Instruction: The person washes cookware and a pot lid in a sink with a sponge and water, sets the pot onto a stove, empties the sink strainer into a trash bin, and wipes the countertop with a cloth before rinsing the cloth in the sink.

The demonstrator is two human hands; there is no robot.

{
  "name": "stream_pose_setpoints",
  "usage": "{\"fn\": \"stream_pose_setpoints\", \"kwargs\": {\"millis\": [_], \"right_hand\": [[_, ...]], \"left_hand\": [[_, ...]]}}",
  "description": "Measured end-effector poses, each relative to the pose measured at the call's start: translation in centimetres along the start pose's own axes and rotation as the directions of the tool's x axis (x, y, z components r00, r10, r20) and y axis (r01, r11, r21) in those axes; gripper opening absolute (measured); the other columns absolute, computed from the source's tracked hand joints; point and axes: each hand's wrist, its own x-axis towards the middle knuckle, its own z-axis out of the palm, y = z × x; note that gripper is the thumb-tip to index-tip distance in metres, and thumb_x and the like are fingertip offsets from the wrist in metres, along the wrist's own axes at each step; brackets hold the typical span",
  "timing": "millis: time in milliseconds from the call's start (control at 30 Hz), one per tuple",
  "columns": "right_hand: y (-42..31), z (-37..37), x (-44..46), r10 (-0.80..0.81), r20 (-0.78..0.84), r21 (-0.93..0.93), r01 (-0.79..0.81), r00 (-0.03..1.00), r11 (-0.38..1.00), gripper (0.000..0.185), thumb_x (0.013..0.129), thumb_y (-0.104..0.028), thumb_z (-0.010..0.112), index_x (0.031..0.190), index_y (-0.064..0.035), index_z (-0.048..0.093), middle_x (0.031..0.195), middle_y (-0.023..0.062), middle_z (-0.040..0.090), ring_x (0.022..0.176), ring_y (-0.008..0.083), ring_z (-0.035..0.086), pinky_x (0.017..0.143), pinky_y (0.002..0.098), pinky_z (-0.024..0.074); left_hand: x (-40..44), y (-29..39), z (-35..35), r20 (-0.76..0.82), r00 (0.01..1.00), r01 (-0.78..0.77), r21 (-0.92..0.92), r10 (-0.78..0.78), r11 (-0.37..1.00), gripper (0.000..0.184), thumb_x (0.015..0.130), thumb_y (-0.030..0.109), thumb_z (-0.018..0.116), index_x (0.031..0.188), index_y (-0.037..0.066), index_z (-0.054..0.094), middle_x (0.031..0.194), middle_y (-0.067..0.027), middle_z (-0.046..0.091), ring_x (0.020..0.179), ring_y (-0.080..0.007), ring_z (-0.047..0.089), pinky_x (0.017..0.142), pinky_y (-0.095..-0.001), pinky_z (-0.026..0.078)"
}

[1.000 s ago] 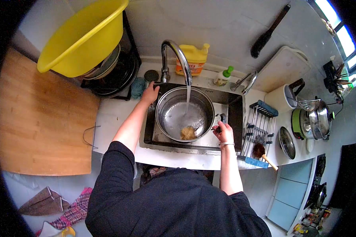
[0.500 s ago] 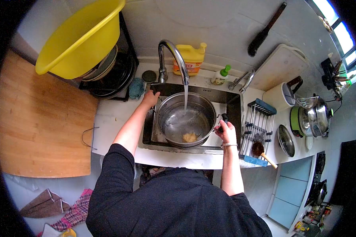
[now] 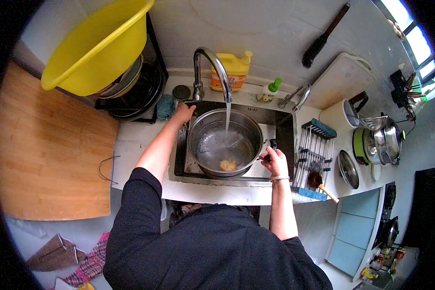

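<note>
A steel pot (image 3: 205,166) sits in the sink (image 3: 282,179), with shallow water and a pale, tan scrubbing pad (image 3: 228,166) inside near its front wall. Water runs from the curved faucet (image 3: 212,54) into the pot. My left hand (image 3: 182,113) is at the sink's back left corner, fingers curled at the faucet lever (image 3: 192,101); their tips are partly hidden. On the pot's right side, my right hand (image 3: 276,163) is closed around its black handle (image 3: 273,144).
A yellow jug (image 3: 231,70) and a green-capped pump bottle (image 3: 268,91) stand behind the sink. To the right lie a drying rack (image 3: 316,150), a wooden-handled brush (image 3: 319,182) and a metal lid (image 3: 348,169). A large yellow basin (image 3: 96,48) overhangs the left side.
Both hands keep their places, and the water still runs into the pot. The whole view shifts slightly; the pad appears a little farther left in the pot.
</note>
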Motion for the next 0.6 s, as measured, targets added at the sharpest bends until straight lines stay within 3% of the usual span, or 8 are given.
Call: {"fn": "stream_pose_setpoints", "kwargs": {"millis": [67,167,267,333,367,467,600], "right_hand": [[0.2,0.2,-0.1,-0.007,-0.014,-0.002,0.007,1.0,1.0,0.026,0.079,-0.029,0.061,0.088,-0.0071,0.051,0.073,0.0046,0.059,0.067,0.0135,0.06,0.053,0.0257,0.0481],[0.7,0.4,0.0,-0.012,-0.011,0.02,0.012,1.0,1.0,0.028,0.079,-0.03,0.061,0.089,-0.0064,0.05,0.074,0.0054,0.059,0.067,0.0142,0.06,0.055,0.026,0.0481],[0.9,0.7,0.1,-0.001,-0.016,0.031,0.002,1.0,1.0,0.027,0.079,-0.028,0.06,0.089,-0.0059,0.049,0.075,0.0058,0.059,0.068,0.0147,0.06,0.056,0.027,0.0482],[0.9,1.1,0.1,-0.004,-0.018,0.034,0.004,1.0,0.999,0.025,0.08,-0.027,0.06,0.089,-0.0061,0.049,0.074,0.0061,0.059,0.067,0.0154,0.06,0.057,0.0274,0.0485],[0.8,1.2,0.2,-0.013,-0.021,0.04,0.014,1.0,0.999,0.023,0.08,-0.025,0.059,0.088,-0.0064,0.048,0.073,0.0064,0.06,0.066,0.0162,0.06,0.057,0.0278,0.0488],[0.7,1.5,0.6,-0.001,-0.003,0.062,0.001,1.0,0.998,0.024,0.08,-0.025,0.06,0.089,-0.0062,0.048,0.073,0.0064,0.06,0.067,0.016,0.059,0.057,0.0278,0.0487],[0.3,1.7,1.7,-0.011,0.018,0.091,0.009,1.0,0.996,0.021,0.08,-0.022,0.06,0.088,-0.0067,0.048,0.072,0.0059,0.06,0.066,0.0151,0.059,0.057,0.0277,0.0488]], "left_hand": [[1.2,-0.8,0.4,-0.048,0.999,0.0,0.035,0.002,0.999,0.057,0.08,0.038,0.053,0.104,-0.013,0.047,0.098,-0.0285,0.056,0.092,-0.0366,0.056,0.079,-0.0397,0.044],[1.3,-0.6,-0.3,0.028,0.999,0.017,0.07,-0.019,0.997,0.062,0.08,0.043,0.052,0.1,-0.016,0.049,0.101,-0.0293,0.054,0.097,-0.0386,0.053,0.084,-0.0396,0.042],[0.8,0.4,-1.5,0.1,0.995,0.014,0.064,-0.021,0.998,0.064,0.079,0.046,0.051,0.094,-0.015,0.053,0.1,-0.0301,0.054,0.096,-0.0394,0.053,0.082,-0.04,0.043],[0.8,0.4,-1.7,0.066,0.998,-0.012,0.091,0.006,0.996,0.063,0.079,0.047,0.05,0.096,-0.014,0.053,0.099,-0.0306,0.054,0.094,-0.0393,0.054,0.08,-0.0406,0.043],[1.3,-0.5,-1.3,0.002,0.998,-0.057,-0.012,0.057,0.998,0.061,0.079,0.046,0.051,0.091,-0.014,0.055,0.093,-0.0315,0.055,0.089,-0.0392,0.056,0.078,-0.0411,0.045],[2.5,-0.5,-1.6,-0.036,0.995,-0.092,0.031,0.094,0.995,0.058,0.079,0.044,0.052,0.088,-0.012,0.058,0.09,-0.0302,0.057,0.086,-0.039,0.057,0.075,-0.041,0.046],[3.3,0.6,-2.4,0.013,1.0,-0.018,0.019,0.018,1.0,0.052,0.079,0.043,0.053,0.084,-0.008,0.061,0.088,-0.0265,0.059,0.085,-0.0366,0.058,0.073,-0.0397,0.046]]}}
